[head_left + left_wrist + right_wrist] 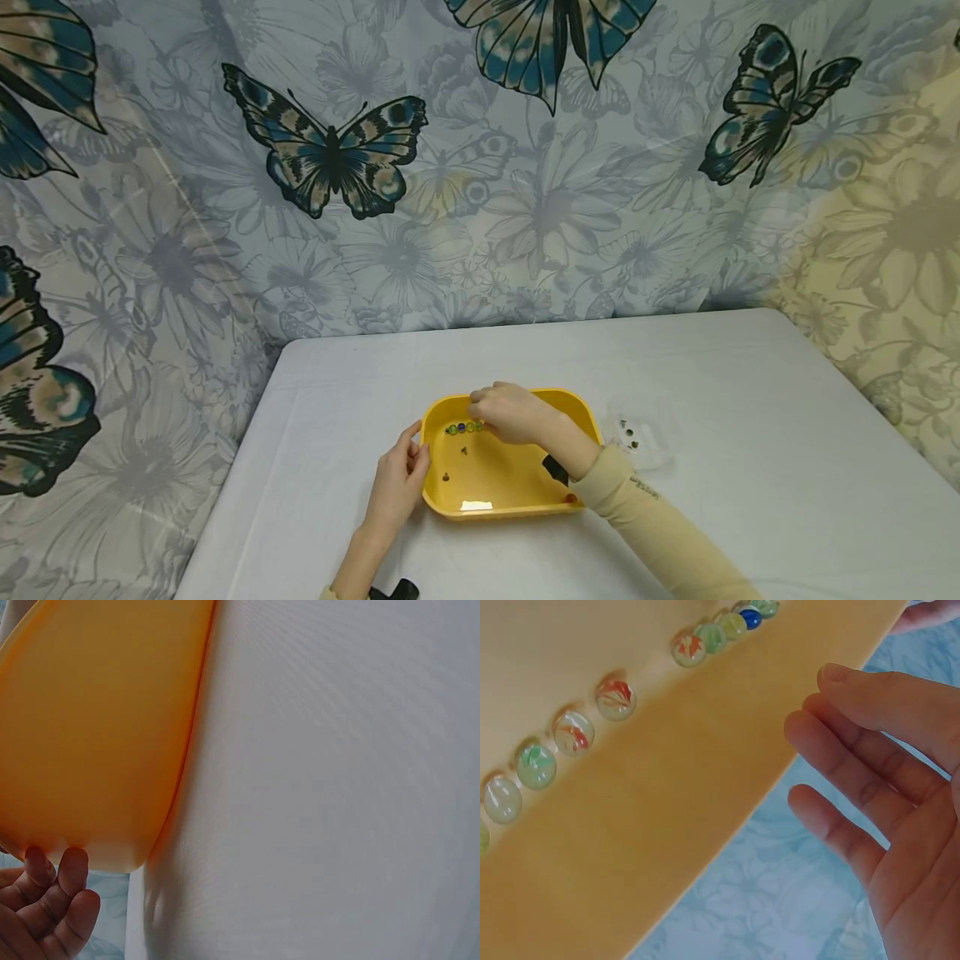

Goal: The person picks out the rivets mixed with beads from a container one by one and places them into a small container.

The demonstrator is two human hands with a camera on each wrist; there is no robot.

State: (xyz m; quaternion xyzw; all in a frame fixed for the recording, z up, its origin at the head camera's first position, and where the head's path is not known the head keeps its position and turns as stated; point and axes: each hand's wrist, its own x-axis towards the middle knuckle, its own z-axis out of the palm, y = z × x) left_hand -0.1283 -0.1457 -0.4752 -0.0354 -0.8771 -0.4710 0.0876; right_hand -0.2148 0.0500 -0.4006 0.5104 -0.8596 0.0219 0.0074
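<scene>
Left hand (396, 487) steadies the yellow tray (495, 500) on the bench (750, 400) by its left rim, fingers loosely curled against it, while right hand (513, 412), open and empty, hovers over the marbles (465, 427) lined along the far wall: best keep the tray level and pick one at a time.

You are wearing a long beige sleeve (660, 525) with small dark lettering near the cuff, and black camera mounts (556, 469) are sitting at both your wrists.
</scene>
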